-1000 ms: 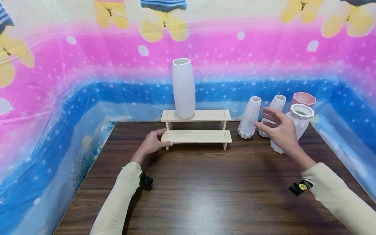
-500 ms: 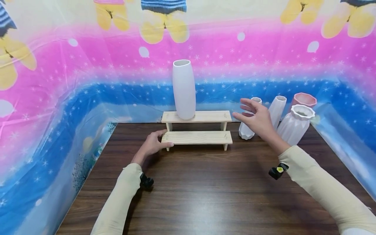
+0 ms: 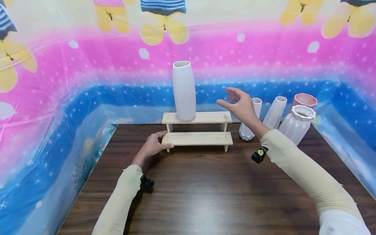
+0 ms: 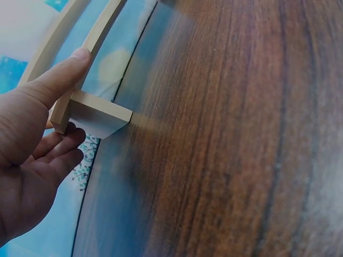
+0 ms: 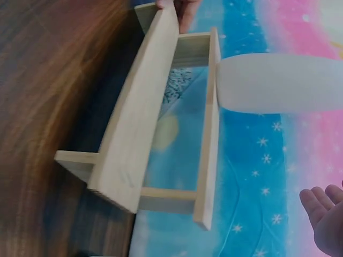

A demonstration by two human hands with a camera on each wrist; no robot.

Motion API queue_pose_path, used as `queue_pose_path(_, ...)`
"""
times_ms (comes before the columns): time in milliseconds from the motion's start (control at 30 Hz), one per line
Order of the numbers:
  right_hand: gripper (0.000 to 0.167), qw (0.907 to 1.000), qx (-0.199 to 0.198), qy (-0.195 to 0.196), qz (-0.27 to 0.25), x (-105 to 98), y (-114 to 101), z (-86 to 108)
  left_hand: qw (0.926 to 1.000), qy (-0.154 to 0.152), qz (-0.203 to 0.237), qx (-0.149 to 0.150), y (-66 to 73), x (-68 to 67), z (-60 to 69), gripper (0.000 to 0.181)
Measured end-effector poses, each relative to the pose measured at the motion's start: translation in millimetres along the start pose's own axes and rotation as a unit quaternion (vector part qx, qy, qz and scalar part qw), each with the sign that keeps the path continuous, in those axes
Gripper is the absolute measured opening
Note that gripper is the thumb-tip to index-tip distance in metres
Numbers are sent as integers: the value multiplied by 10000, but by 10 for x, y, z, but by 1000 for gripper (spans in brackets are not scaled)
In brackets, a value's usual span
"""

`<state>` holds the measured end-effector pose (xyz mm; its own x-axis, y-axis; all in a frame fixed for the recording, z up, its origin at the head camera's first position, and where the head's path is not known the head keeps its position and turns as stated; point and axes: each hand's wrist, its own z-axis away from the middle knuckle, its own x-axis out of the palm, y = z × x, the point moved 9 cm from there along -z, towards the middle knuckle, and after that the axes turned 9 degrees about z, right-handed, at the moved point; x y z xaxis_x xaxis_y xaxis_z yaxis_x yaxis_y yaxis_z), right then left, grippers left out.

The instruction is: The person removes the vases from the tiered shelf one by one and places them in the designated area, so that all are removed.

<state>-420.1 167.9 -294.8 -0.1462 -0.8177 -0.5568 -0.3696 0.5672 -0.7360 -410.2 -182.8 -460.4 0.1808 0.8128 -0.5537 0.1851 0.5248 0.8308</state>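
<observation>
A two-step wooden stand [image 3: 199, 138] stands at the back of the table. On its upper step, left of the middle, a tall white vase [image 3: 185, 94] is upright. My left hand [image 3: 153, 144] grips the left end of the lower step; the left wrist view shows the thumb [image 4: 67, 75] on the board and fingertips [image 4: 72, 142] at its end. In the air right of the tall vase is my right hand [image 3: 243, 107], its fingers spread and slightly bent, holding nothing. The right wrist view has that hand [image 5: 328, 220] apart from the vase [image 5: 278, 83].
At the right of the table stand a narrow faceted white vase [image 3: 247, 130], partly behind my right hand, another narrow white vase [image 3: 275, 112], a wider white vase with a scalloped rim [image 3: 296, 125] and a pink one [image 3: 305, 99]. A printed curtain [image 3: 217, 65] surrounds the table [image 3: 191, 189].
My right hand has moved left and up, from in front of the white vases at the right toward the tall vase. The left hand keeps its grip on the stand.
</observation>
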Motion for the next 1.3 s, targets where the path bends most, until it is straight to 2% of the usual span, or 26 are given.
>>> queue_pose_path(233, 88, 9997, -13, -139, 213, 135, -144, -208, 10000, -14, 13, 49, 2, -2, -6, 86)
queue_pose_path(433, 96, 9988, 39, -474, 110, 311, -243, -357, 9999, -59, 56, 71, 6, 4, -2, 87)
queue_pose_path(667, 96, 9964, -52, -851, 28, 536, -326, -470, 10000, -45, 26, 70, 5, 6, 7, 86)
queue_pose_path(833, 95, 9957, -178, -906, 97, 687, -385, -551, 10000, -37, 18, 89, 4, 6, 7, 86)
queue_pose_path(1067, 98, 9958, -137, -902, 55, 879, -447, -611, 10000, -2, 44, 33, -4, 1, 1, 84)
queue_pose_path(1300, 94, 9957, -196, -876, -214, 1077, -485, -603, 10000, -20, 57, 6, -15, 1, 4, 85)
